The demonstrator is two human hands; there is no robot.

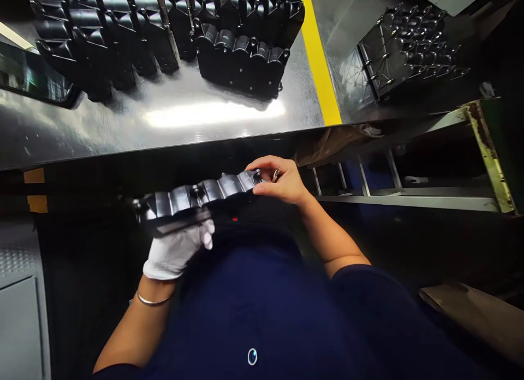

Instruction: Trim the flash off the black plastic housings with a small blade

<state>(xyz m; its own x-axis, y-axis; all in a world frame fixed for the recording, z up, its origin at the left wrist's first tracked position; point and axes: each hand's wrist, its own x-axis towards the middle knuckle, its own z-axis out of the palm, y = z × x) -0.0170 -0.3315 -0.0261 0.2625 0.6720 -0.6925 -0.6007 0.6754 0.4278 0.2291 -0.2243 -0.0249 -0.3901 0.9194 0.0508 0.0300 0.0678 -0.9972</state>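
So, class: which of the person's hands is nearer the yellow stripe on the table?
Right. The right hand lies below the yellow stripe; the gloved left hand sits farther down-left.

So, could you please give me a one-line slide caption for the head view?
Gloved left hand and bare right hand hold a black ribbed moulded part below a steel table.

Nothing readable anywhere here, honestly; no labels, brand names or numbers on the black ribbed part point(204, 194), the stacked black parts point(241, 63) or the shiny table point(164, 123); the yellow stripe point(319, 58) is plain with no lettering; the small round emblem point(252, 356) on the dark shirt is too small to make out.
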